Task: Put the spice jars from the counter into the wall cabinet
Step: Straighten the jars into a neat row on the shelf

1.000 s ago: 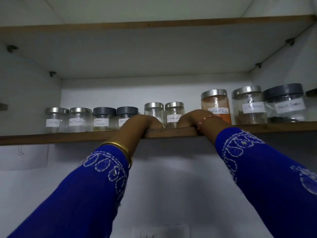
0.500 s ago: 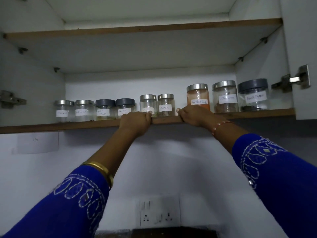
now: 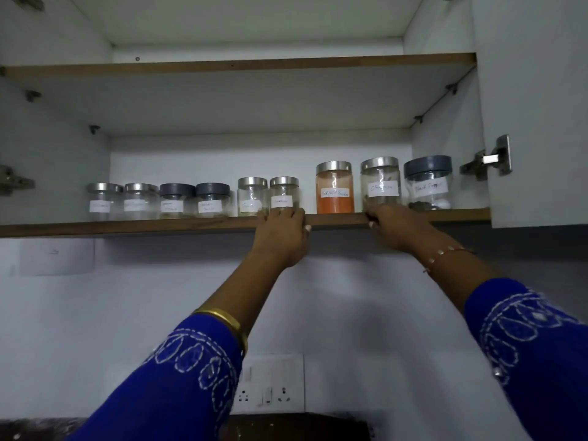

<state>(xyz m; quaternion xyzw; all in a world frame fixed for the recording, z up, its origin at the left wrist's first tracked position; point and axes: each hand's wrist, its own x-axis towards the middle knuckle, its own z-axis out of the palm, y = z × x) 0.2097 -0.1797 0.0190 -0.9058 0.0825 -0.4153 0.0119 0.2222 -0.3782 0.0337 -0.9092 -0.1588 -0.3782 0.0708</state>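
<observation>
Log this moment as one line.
left hand at small jar | right hand at cinnamon jar | nine jars on shelf
</observation>
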